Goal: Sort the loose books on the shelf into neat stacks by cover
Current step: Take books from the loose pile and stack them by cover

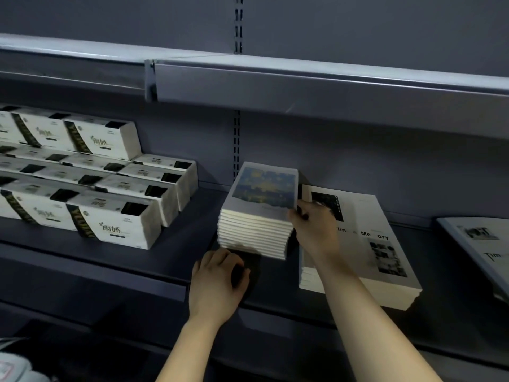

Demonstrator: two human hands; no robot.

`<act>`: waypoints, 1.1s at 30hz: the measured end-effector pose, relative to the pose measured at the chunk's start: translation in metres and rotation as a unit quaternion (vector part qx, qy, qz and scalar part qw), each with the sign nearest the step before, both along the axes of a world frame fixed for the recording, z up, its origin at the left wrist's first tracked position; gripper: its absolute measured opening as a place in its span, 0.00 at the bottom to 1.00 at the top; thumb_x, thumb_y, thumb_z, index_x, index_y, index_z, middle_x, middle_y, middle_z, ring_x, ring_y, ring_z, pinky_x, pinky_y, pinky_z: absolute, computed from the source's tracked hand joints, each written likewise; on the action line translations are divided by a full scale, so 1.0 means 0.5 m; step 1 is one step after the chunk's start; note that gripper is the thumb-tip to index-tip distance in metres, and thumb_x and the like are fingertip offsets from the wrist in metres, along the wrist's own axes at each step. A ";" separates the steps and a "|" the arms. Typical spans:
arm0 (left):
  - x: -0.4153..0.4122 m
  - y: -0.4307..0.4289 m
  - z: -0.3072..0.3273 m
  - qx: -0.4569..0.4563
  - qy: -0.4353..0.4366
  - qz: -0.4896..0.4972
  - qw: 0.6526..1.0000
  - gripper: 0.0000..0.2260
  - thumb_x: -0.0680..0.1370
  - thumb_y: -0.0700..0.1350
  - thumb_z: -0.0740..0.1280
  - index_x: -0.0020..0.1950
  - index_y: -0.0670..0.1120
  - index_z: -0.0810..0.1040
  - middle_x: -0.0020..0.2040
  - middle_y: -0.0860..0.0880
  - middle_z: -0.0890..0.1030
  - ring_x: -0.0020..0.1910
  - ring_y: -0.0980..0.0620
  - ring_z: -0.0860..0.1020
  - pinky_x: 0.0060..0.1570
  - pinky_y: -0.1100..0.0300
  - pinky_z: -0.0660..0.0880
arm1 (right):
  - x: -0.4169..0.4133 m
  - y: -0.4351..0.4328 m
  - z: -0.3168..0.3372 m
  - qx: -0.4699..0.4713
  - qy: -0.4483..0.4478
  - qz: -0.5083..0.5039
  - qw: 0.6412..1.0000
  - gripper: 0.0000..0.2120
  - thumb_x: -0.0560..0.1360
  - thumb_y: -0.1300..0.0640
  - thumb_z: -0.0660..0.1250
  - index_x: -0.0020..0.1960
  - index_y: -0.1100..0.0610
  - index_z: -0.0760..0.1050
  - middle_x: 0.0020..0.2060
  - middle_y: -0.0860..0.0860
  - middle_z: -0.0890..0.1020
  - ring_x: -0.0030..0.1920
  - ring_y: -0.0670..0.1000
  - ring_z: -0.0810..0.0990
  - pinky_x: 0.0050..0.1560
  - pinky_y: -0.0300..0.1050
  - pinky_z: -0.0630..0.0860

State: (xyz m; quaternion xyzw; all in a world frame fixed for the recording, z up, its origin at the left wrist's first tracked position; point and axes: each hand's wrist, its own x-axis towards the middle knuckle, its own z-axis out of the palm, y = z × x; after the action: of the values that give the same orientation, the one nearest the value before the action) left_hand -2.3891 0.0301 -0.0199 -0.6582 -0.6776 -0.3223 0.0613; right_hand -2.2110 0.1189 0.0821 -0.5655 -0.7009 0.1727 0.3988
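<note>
I am watching the right hand gripping the right edge of the blue-cover stack, which is sitting just left of it. The left hand is curling at this stack's front foot; I cannot tell if it is holding anything.

The dark grey shelf in front of me carries rows of white tissue packs on my left. A stack of blue-and-yellow books sits mid-shelf, with a stack of white books just beside it. Another white book lies far right.
</note>
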 end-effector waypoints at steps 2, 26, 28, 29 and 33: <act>-0.001 -0.002 0.000 -0.002 0.000 -0.001 1.000 0.12 0.74 0.57 0.59 0.43 0.53 0.78 0.44 0.56 0.75 0.44 0.52 0.72 0.41 0.58 0.64 | 0.000 0.001 -0.005 -0.007 0.008 0.000 1.000 0.09 0.79 0.59 0.63 0.54 0.61 0.80 0.32 0.40 0.71 0.33 0.37 0.70 0.32 0.23 0.66; 0.207 -0.026 0.128 0.053 -0.023 -0.088 0.994 0.12 0.73 0.52 0.59 0.49 0.48 0.79 0.47 0.52 0.77 0.44 0.49 0.76 0.43 0.55 0.72 | 0.260 -0.081 0.032 -0.008 -0.049 -0.037 0.998 0.10 0.78 0.55 0.64 0.58 0.53 0.79 0.41 0.44 0.80 0.34 0.40 0.78 0.36 0.33 0.73; 0.258 -0.027 0.139 0.061 -0.007 -0.082 0.995 0.12 0.73 0.52 0.59 0.48 0.48 0.79 0.50 0.50 0.77 0.47 0.47 0.75 0.45 0.53 0.72 | 0.320 -0.092 0.032 -0.019 -0.059 -0.052 0.997 0.10 0.78 0.55 0.64 0.59 0.52 0.78 0.44 0.45 0.81 0.37 0.39 0.77 0.36 0.32 0.71; 0.284 -0.029 0.142 0.066 -0.003 -0.080 0.995 0.13 0.73 0.52 0.59 0.49 0.47 0.79 0.52 0.49 0.77 0.48 0.46 0.75 0.46 0.52 0.72 | 0.351 -0.097 0.032 -0.028 -0.063 -0.059 0.996 0.11 0.78 0.55 0.64 0.59 0.51 0.78 0.47 0.46 0.81 0.40 0.40 0.77 0.38 0.33 0.71; 0.387 -0.040 0.149 0.064 -0.007 -0.089 0.994 0.13 0.73 0.52 0.60 0.50 0.48 0.80 0.55 0.50 0.78 0.52 0.46 0.75 0.50 0.51 0.71 | 0.483 -0.114 0.025 -0.062 -0.070 -0.109 0.990 0.11 0.77 0.53 0.65 0.58 0.49 0.79 0.52 0.48 0.83 0.51 0.50 0.80 0.50 0.44 0.76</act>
State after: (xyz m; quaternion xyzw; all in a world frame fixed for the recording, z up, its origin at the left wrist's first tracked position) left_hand -2.1954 0.0103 0.0546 -0.7082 -0.5948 -0.3738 0.0698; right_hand -1.9695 0.0617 0.0948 -0.6729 -0.6494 0.1307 0.3293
